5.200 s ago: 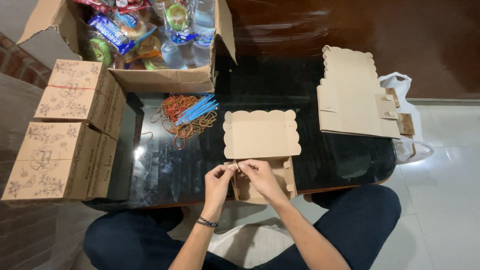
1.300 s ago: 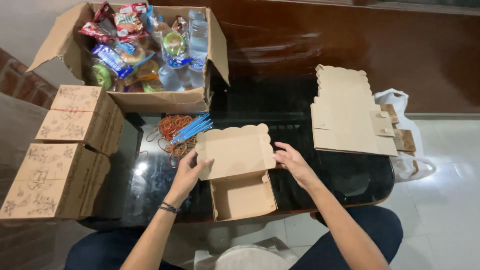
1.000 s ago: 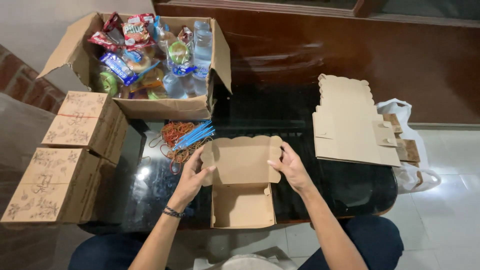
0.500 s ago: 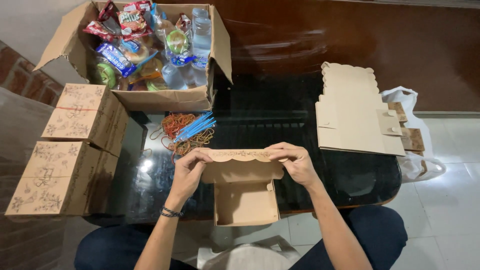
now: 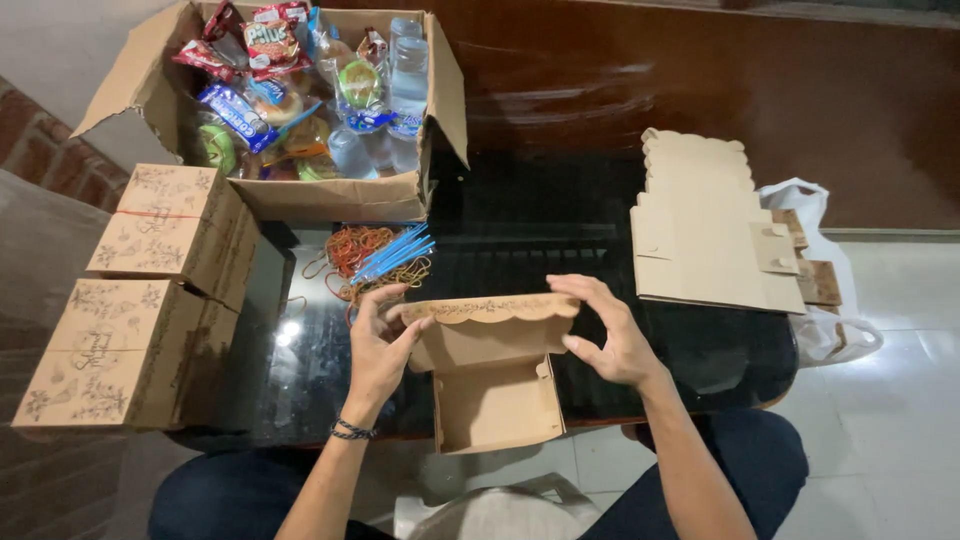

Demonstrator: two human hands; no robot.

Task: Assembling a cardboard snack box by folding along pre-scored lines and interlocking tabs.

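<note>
A small brown cardboard box (image 5: pixel 497 400) with a scalloped lid sits open at the near edge of the dark glass table (image 5: pixel 520 235). The lid (image 5: pixel 490 312) stands up, tipped toward me. My left hand (image 5: pixel 378 345) grips the lid's left end. My right hand (image 5: pixel 612 335) holds its right end, fingers curled over the top edge. The box's tray is empty.
A big open carton (image 5: pixel 320 195) of snack packs and water bottles stands at the back left. Two closed decorated boxes (image 5: pixel 140 290) are stacked on the left. Rubber bands and blue straws (image 5: pixel 380 258) lie behind the box. Flat unfolded boxes (image 5: pixel 705 235) lie at right, over a white bag (image 5: pixel 830 330).
The lid lay open flat behind the tray; both hands have swung it up and forward, so it now stands tilted over the tray.
</note>
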